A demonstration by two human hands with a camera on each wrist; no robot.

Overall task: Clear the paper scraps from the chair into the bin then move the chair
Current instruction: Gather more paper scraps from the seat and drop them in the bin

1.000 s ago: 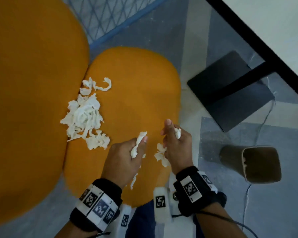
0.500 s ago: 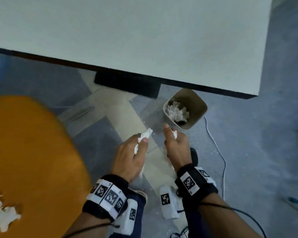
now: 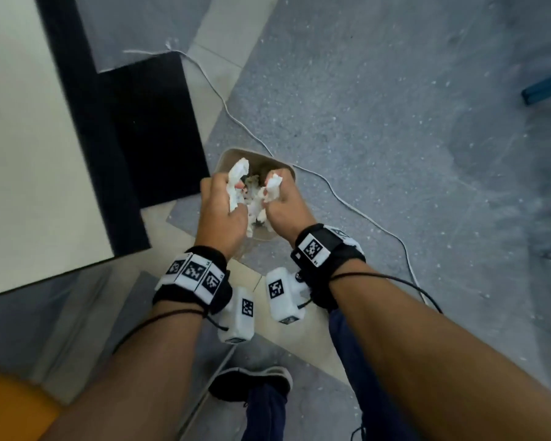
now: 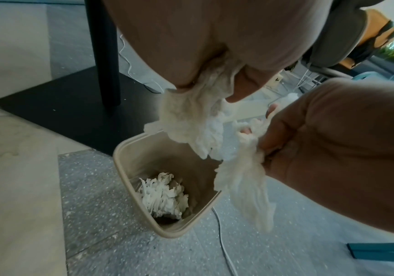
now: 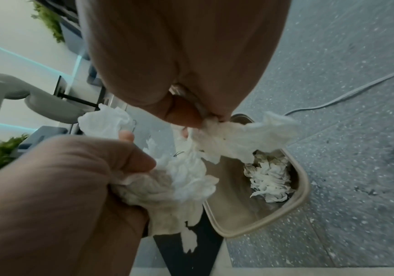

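Note:
Both my hands hover side by side right over the beige bin (image 3: 255, 152) on the floor. My left hand (image 3: 233, 189) grips a wad of white paper scraps (image 3: 238, 171), seen close in the left wrist view (image 4: 191, 128). My right hand (image 3: 275, 194) pinches another bunch of scraps (image 3: 274, 185) that hangs down over the bin's rim (image 5: 303, 186). More scraps (image 4: 163, 196) lie at the bottom of the bin. Only a corner of the orange chair (image 3: 7, 405) shows, at the lower left behind my arm.
A white table (image 3: 19, 138) with a black floor base (image 3: 153, 128) stands left of the bin. A white cable (image 3: 347, 200) snakes across the grey speckled floor past the bin. My shoe (image 3: 252, 383) is below. A blue object (image 3: 544, 87) lies at the far right.
I have turned from the orange chair seat to the bin. Both hands carried their scraps along and now hang over the bin's mouth instead of the seat.

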